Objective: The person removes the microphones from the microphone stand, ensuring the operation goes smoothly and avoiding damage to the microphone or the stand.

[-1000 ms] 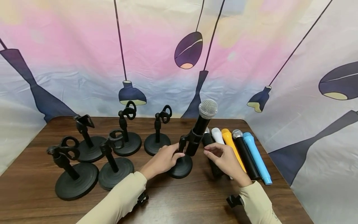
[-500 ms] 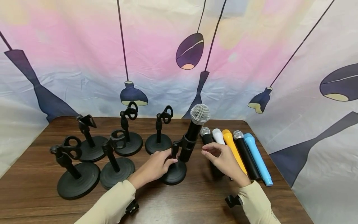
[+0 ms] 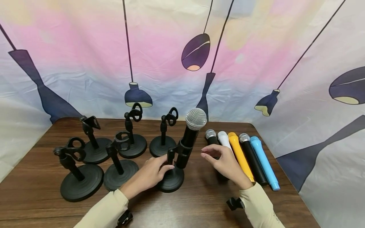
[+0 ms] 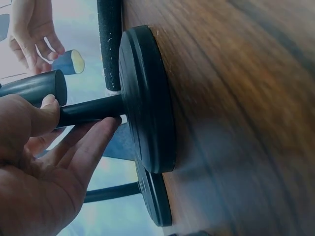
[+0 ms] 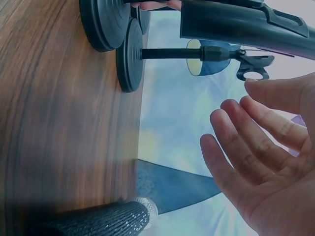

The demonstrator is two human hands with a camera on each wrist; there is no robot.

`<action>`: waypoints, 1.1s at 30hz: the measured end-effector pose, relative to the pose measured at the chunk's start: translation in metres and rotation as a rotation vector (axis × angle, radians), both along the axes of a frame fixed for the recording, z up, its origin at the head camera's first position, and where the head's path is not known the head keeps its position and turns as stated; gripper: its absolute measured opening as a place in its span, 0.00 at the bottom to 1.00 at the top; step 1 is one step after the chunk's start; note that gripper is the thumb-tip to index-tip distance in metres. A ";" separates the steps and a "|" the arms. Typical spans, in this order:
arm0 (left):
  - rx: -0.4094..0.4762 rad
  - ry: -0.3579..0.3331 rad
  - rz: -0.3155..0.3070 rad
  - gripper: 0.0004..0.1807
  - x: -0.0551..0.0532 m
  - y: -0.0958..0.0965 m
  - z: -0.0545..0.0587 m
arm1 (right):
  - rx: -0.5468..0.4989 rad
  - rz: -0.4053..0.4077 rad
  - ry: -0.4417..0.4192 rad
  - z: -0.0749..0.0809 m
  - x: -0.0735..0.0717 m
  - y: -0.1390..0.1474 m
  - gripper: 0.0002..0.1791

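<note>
In the head view, my left hand (image 3: 148, 172) grips the short post of a black desktop microphone stand (image 3: 171, 182). A black microphone (image 3: 189, 136) with a silver mesh head sits tilted in that stand's clip. The left wrist view shows thumb and fingers around the post (image 4: 93, 109), just above the round base (image 4: 147, 98). My right hand (image 3: 223, 161) hovers with relaxed, slightly bent fingers and holds nothing. It is apart from the clipped microphone and partly covers another black microphone (image 3: 211, 136) lying on the table.
Several black stands with bare clips, one being the front-left stand (image 3: 81, 182), occupy the table's left. To the right lie a white microphone (image 3: 223, 137), a yellow microphone (image 3: 239, 155), a black microphone (image 3: 252, 161) and a blue microphone (image 3: 265, 164). A printed cloth (image 3: 162, 47) hangs behind the wooden table (image 3: 199, 205).
My left hand has drawn the stand with its microphone leftward and nearer to me, toward the other stands. The right hand has shifted only slightly, staying relaxed.
</note>
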State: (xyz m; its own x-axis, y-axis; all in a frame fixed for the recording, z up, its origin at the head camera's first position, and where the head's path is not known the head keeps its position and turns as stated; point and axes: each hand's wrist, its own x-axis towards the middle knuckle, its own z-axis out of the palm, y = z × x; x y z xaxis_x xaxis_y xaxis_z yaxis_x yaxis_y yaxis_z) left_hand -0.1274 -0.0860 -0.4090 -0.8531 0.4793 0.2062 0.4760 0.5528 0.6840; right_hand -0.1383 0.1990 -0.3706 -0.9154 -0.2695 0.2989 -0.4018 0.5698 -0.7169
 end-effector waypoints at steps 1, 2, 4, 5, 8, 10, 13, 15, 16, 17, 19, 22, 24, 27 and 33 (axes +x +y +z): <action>-0.001 -0.005 0.006 0.02 0.001 -0.002 0.000 | 0.000 0.003 0.001 0.001 0.000 -0.001 0.07; -0.004 -0.010 0.012 0.03 0.002 -0.003 0.000 | -0.004 0.008 0.002 0.002 0.001 -0.002 0.07; -0.003 -0.020 0.016 0.03 0.003 -0.006 0.001 | -0.014 0.017 0.000 0.003 0.001 -0.004 0.07; -0.002 -0.022 0.015 0.04 0.003 -0.007 0.000 | -0.017 0.023 0.001 0.004 0.001 -0.004 0.07; 0.003 -0.023 0.003 0.05 0.004 -0.010 0.000 | -0.025 0.037 0.001 0.006 0.001 -0.007 0.07; 0.005 -0.017 0.000 0.06 0.005 -0.012 0.000 | -0.027 0.044 -0.001 0.008 0.002 -0.010 0.06; 0.009 -0.020 0.006 0.08 0.006 -0.014 0.000 | -0.032 0.061 0.000 0.013 0.003 -0.015 0.06; 0.006 -0.024 0.018 0.08 0.007 -0.014 0.000 | -0.038 0.077 -0.002 0.016 0.003 -0.017 0.07; 0.007 -0.027 0.023 0.08 0.008 -0.014 0.000 | -0.042 0.086 -0.001 0.018 0.003 -0.019 0.08; 0.005 -0.028 0.030 0.08 0.009 -0.014 0.000 | -0.048 0.094 0.001 0.020 0.004 -0.020 0.09; 0.000 -0.023 0.044 0.07 0.010 -0.014 0.000 | -0.070 0.116 0.006 0.024 0.004 -0.022 0.11; 0.004 -0.005 0.067 0.06 0.013 -0.013 0.003 | -0.128 0.162 0.017 0.030 0.005 -0.026 0.15; 0.012 0.008 0.086 0.05 0.015 -0.013 0.007 | -0.169 0.199 0.022 0.034 0.005 -0.030 0.17; 0.055 0.029 0.109 0.08 0.018 -0.014 0.014 | -0.196 0.228 0.037 0.040 0.004 -0.038 0.19; 0.145 0.083 0.115 0.19 0.019 -0.015 0.029 | -0.214 0.231 0.039 0.048 0.004 -0.052 0.17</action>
State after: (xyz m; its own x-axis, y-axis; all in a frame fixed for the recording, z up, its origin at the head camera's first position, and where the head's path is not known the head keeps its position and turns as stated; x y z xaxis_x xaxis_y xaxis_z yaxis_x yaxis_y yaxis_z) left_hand -0.1080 -0.1006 -0.3798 -0.8775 0.3403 0.3378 0.4737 0.5053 0.7213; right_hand -0.1339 0.1471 -0.3226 -0.8240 -0.3963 0.4048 -0.5325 0.2981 -0.7922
